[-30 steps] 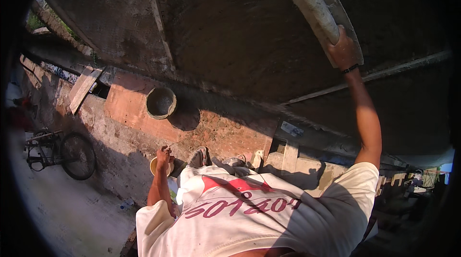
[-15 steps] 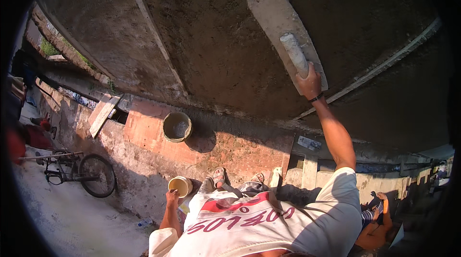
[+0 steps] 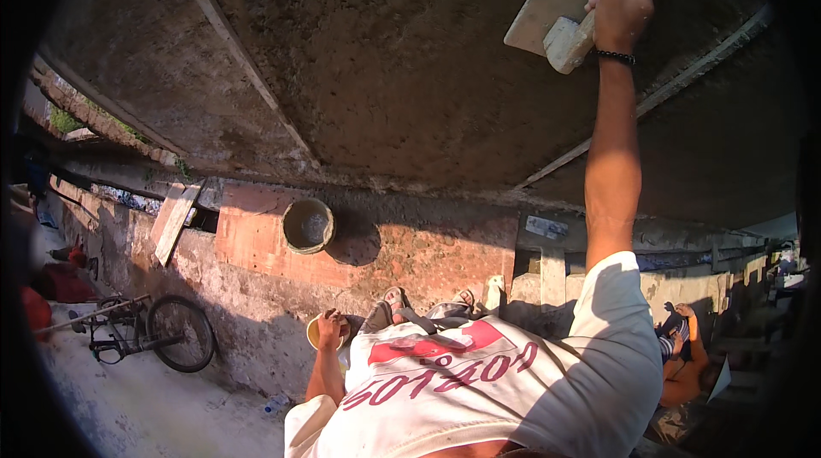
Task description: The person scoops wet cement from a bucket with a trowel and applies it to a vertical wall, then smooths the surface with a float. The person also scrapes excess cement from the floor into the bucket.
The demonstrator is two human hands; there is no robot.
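Observation:
High up at the dark, damp wall [image 3: 385, 56], my right hand [image 3: 622, 15] is wrapped round the thick, pale handle of a plastering float [image 3: 560, 0]. The float's broad, flat blade is tilted and partly cut off by the upper edge of the picture. I cannot tell whether it touches the wall. Down at my left side, my left hand [image 3: 330, 327] is closed at the rim of a small yellowish pail [image 3: 316, 334]. The hand covers much of that pail, and its contents are hidden.
A larger mortar-stained bucket [image 3: 309, 226] stands on a reddish board [image 3: 248, 223] below the wall. Pale straight strips [image 3: 239, 52] run across the wall. Behind on the left lies a bicycle [image 3: 154, 334]; wooden planks [image 3: 175, 223] lie near the wall. Another person [image 3: 684, 364] is at lower right.
My right hand has moved up and to the right with the float, whose blade has tipped. My left hand has shifted slightly right and up, over the pail.

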